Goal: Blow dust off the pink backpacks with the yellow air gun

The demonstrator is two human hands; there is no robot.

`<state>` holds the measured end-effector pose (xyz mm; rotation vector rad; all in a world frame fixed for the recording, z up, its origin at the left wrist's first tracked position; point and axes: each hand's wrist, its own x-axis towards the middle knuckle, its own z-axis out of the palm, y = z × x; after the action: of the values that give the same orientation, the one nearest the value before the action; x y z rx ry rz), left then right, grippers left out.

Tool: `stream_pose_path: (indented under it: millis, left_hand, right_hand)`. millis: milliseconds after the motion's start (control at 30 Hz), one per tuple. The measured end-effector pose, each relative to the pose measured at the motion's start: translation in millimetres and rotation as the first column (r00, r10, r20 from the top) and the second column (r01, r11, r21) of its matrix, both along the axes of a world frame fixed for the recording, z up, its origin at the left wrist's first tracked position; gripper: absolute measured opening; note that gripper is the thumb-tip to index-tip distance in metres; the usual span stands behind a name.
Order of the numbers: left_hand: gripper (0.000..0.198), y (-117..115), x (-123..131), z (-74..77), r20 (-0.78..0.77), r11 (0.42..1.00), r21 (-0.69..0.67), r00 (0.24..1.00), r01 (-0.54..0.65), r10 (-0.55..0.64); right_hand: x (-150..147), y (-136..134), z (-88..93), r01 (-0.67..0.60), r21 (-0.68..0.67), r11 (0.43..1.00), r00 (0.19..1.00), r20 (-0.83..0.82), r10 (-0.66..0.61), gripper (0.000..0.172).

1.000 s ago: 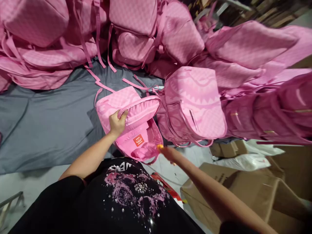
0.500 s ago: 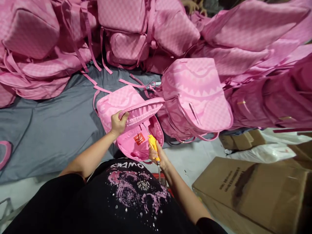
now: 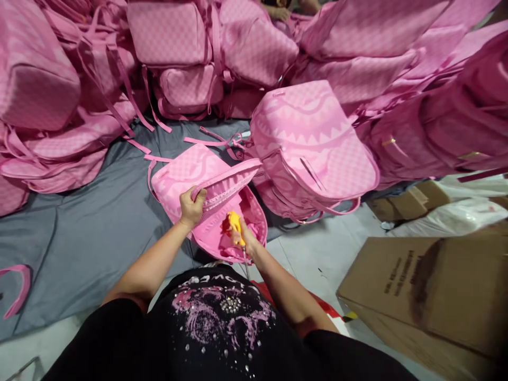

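An open pink backpack (image 3: pixel 186 172) lies on a grey cloth (image 3: pixel 91 222) right in front of me. My left hand (image 3: pixel 192 206) is closed on the rim of its lifted flap and holds it up. Inside the opening, my right hand (image 3: pixel 245 236) is wrapped round a yellow-handled tool (image 3: pixel 235 222), which covers an orange label on the lining. The tool's working end is blurred and I cannot make out what kind of tool it is.
Pink backpacks are heaped at the back and both sides, one large one (image 3: pixel 313 143) just right of the open bag. Cardboard boxes (image 3: pixel 428 286) stand at the right. A loose pink strap (image 3: pixel 18 288) lies at the left edge. Another person's hand (image 3: pixel 280 11) shows at the top.
My right hand came in from the right, picked up the yellow-handled tool and moved it into the open backpack. My left hand has kept hold of the flap.
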<state>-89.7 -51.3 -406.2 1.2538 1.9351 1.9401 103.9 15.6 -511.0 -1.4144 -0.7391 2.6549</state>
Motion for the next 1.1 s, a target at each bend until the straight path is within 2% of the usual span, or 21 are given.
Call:
stream_pose_path:
  millis: [67,133,233,300,333,400,467,533,567,600,633,667,800,967,1100]
  left_hand:
    - [0.061,2.4,-8.6,1.8,-0.007,0.999,0.025,0.999,-0.042,0.042]
    - [0.061,4.6,-15.7,4.7,-0.029,0.997,0.045,0.997,-0.068,0.070]
    - [0.062,7.5,-19.3,10.9,-0.115,0.999,0.033,0.993,-0.030,0.034]
    - [0.062,8.6,-17.8,14.7,-0.190,1.000,0.017,0.982,0.022,-0.018]
    - [0.062,8.8,-16.8,16.1,-0.224,0.999,0.011,0.974,0.048,-0.045]
    - [0.061,8.4,-15.5,17.7,-0.278,0.995,0.004,0.956,0.100,-0.095]
    - [0.061,7.0,-15.9,17.7,-0.306,0.991,-0.004,0.943,0.133,-0.128]
    - [0.062,4.7,-17.8,16.8,-0.309,0.992,-0.006,0.943,0.130,-0.126]
    - [0.063,3.3,-19.1,16.1,-0.304,0.993,-0.008,0.946,0.121,-0.117]
    - [0.063,1.9,-20.3,15.4,-0.295,0.994,-0.008,0.949,0.109,-0.106]
    - [0.063,0.5,-21.4,14.5,-0.284,0.995,-0.006,0.954,0.097,-0.095]
    - [0.064,-0.8,-22.2,13.7,-0.272,0.996,-0.003,0.959,0.087,-0.085]
    - [0.063,-5.0,-23.1,10.0,-0.247,0.998,0.008,0.967,0.066,-0.062]
    - [0.062,-9.5,-22.6,6.0,-0.248,0.999,0.002,0.968,0.047,-0.045]
    - [0.062,-18.8,-17.5,2.3,-0.258,0.999,-0.030,0.966,0.017,-0.025]
  right_hand:
    - [6.6,-6.1,-4.0,-0.157,-0.074,0.985,0.987,-0.040,0.154,0.056]
    - [15.9,-10.2,-5.8,-0.228,-0.086,0.970,0.972,-0.084,0.221,0.057]
    - [22.7,-9.5,-0.6,-0.190,-0.033,0.981,0.977,-0.105,0.186,0.060]
    - [23.9,-2.3,11.1,-0.309,0.022,0.951,0.947,-0.083,0.310,0.060]
    - [24.9,4.2,19.9,-0.396,0.078,0.915,0.915,-0.046,0.400,0.059]
    - [29.5,22.7,42.3,-0.560,0.249,0.790,0.828,0.145,0.542,0.058]
    - [37.4,45.7,68.4,-0.707,0.376,0.599,0.702,0.473,0.532,0.055]
    - [46.9,66.2,93.9,-0.863,0.330,0.382,0.481,0.768,0.422,0.051]
    - [51.7,73.5,105.1,-0.912,0.270,0.308,0.377,0.846,0.375,0.050]
    - [56.2,78.5,114.7,-0.940,0.217,0.263,0.304,0.881,0.362,0.050]
    - [60.3,81.1,122.5,-0.951,0.185,0.246,0.270,0.886,0.377,0.050]
    - [64.0,81.9,128.5,-0.949,0.185,0.255,0.279,0.871,0.405,0.051]
    - [75.2,78.6,136.2,-0.895,0.251,0.369,0.412,0.782,0.468,0.056]
    - [90.3,81.9,127.5,-0.779,0.355,0.517,0.612,0.614,0.499,0.060]
    - [105.1,73.8,112.0,-0.614,0.429,0.663,0.780,0.461,0.423,0.061]
